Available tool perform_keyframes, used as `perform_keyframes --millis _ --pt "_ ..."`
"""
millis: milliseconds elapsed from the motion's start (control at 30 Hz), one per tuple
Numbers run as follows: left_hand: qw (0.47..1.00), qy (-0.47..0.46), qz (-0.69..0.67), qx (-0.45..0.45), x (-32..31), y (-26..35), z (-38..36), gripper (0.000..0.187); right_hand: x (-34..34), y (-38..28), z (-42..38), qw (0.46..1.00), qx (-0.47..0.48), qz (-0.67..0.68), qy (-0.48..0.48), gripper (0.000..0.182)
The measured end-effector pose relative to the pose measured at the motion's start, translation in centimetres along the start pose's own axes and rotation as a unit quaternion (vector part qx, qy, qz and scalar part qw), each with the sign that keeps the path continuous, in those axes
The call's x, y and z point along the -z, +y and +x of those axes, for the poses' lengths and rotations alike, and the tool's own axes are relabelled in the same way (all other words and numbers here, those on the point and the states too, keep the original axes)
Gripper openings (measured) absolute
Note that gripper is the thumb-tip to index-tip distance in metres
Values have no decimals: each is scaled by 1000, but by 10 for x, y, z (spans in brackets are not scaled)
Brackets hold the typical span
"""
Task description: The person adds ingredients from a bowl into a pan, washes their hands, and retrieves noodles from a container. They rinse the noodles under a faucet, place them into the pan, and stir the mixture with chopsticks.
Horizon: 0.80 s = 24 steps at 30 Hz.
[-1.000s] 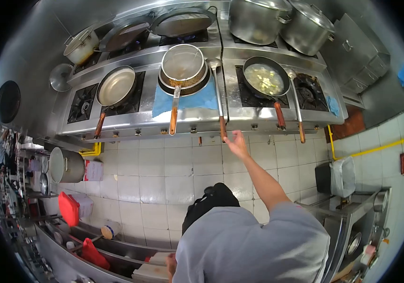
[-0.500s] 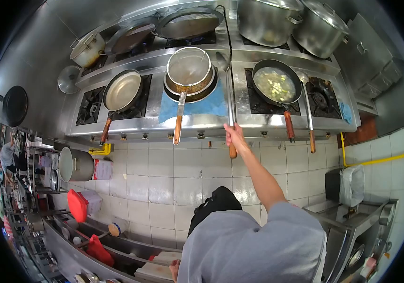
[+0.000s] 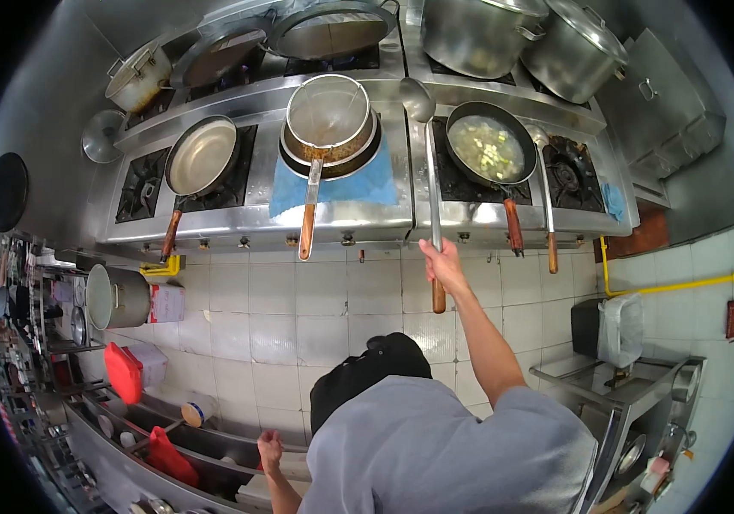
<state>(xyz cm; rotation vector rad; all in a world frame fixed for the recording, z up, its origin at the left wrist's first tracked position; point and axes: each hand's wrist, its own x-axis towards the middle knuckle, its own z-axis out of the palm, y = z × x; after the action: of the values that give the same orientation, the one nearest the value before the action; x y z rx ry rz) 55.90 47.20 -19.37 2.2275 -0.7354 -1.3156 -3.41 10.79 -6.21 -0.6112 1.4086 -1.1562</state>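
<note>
My right hand (image 3: 444, 267) is wrapped round the long handle of a ladle (image 3: 433, 193), just above its wooden grip. The ladle's bowl is raised over the stove, between a strainer and a pan. That pan (image 3: 514, 178) contains pale liquid with chopped white and green pieces. The wire strainer (image 3: 328, 111) rests over a dark pan on a blue cloth (image 3: 375, 190). Low beside my body, my left hand (image 3: 270, 451) has its fingers curled closed, with nothing visible in them.
Another pan (image 3: 202, 156) sits on the left burner. A second ladle (image 3: 547, 193) lies right of the filled pan. Large lidded pots (image 3: 474, 38) stand at the back. Behind me are a counter with red bags (image 3: 170, 458) and a steel rack (image 3: 615, 420) by a bin (image 3: 620, 330).
My right hand has lifted the ladle off the stove surface and drawn it back and slightly right. My left hand has come further into view. The camera view has shifted slightly.
</note>
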Motion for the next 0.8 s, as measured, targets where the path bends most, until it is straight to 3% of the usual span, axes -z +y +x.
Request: perform_keyframes --millis 100,167,300,400,533,600,667,767,800 --pt "1000 3 22 -13 -12 34 3 15 -11 8 22 980 80 -155 99 20" --pt "1000 -4 13 -27 -11 30 7 14 -17 18 45 921 165 -306 174 20" --pt "1000 5 -17 2 -13 11 0 14 -31 33 83 909 159 -314 222 45" --pt "999 5 -40 -9 -12 -16 -16 14 -37 60 107 855 222 -386 266 47" --pt "993 37 -104 46 -26 -76 -47 15 -47 59 109 797 221 -488 278 52" --pt "985 37 -154 74 -37 -115 -59 17 -65 49 95 774 316 -464 293 51" --pt "984 12 -160 74 -39 -134 -79 19 -85 51 82 770 373 -444 266 48" --pt "963 7 -259 71 -47 -171 -109 21 -122 75 52 793 416 -426 130 42" --pt "969 29 -165 181 -40 -156 -116 22 -140 87 40 795 438 -413 75 39"
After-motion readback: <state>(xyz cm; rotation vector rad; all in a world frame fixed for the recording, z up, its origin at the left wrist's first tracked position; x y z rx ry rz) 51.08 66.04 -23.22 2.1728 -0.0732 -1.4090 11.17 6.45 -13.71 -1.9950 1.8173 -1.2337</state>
